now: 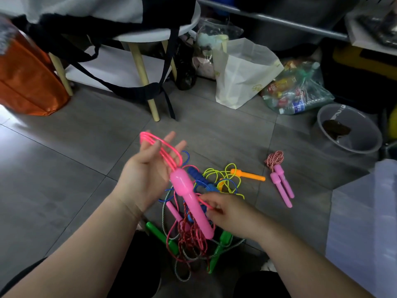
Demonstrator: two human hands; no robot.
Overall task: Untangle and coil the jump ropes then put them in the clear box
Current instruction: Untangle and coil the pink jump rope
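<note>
My right hand point(225, 214) pinches the pink jump rope point(163, 147) just above the floor tangle point(193, 244). My left hand point(146, 175) is open, loops draped over its straight fingers. With nothing clamping them, I reckon a snagged tug would spill the coil.

Floor point(75, 168) is large grey tiles with thin grout lines; a bright patch of light falls at the far left edge. At the far side stands a white round side table point(154, 35) on pale wooden legs with a lower shelf, black straps point(137, 91) hanging across it and an orange bag point(25, 82) to its left. Right of it, a white paper bag point(242, 76), a clear plastic bag of bottles point(296, 93) and a grey basin point(363, 127) sit on the floor below a grey metal rail point(279, 20).
</note>
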